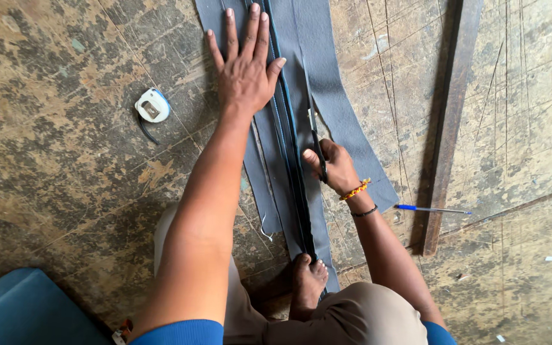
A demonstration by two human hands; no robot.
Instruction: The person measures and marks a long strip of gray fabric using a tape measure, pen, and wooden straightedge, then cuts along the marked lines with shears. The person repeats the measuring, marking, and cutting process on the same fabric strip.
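Two hands work the grey fabric strip (pixel 301 96) at frame centre: left hand (pixel 245 70) pressed flat, fingers spread; right hand (pixel 333 167) gripping scissors (pixel 314 137), blades apparently open. If the bare foot (pixel 306 281) pinning the lower end slips, the cut could wander.

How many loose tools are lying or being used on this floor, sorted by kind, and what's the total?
Scissors, in the right hand: 1
Tape measure, white, left of the left hand: 1
Pen, blue: 1
Long wooden straightedge: 1
Total: 4
The left hand presses flat on the grey fabric strips.
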